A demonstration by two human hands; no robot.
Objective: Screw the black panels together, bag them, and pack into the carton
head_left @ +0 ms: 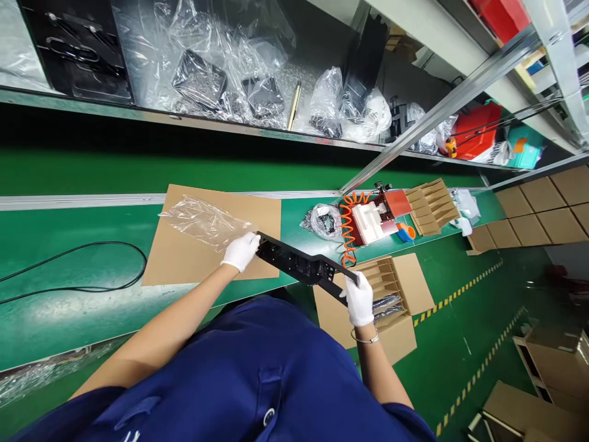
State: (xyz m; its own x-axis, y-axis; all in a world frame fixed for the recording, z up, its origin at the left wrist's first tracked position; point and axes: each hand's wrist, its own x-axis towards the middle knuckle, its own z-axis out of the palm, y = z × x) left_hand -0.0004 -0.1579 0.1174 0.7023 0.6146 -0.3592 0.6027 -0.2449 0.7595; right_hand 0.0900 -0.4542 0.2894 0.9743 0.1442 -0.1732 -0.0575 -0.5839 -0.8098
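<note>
At green bench (92,325), black part (301,267) is gripped at ends by left hand (242,250) and right hand (359,299); long way slanted, forked end (332,291) right; boxes (550,205) stacked beyond.

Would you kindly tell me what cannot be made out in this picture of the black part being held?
All in the head view:
- Black part: its far side faces away from the camera; the left hand and right hand cover bits of its ends.
- Open carton: the right hand hides some of its inside.
- Black cable: its ends run past the left edge.
- White lettering: cut off by the bottom edge.
</note>
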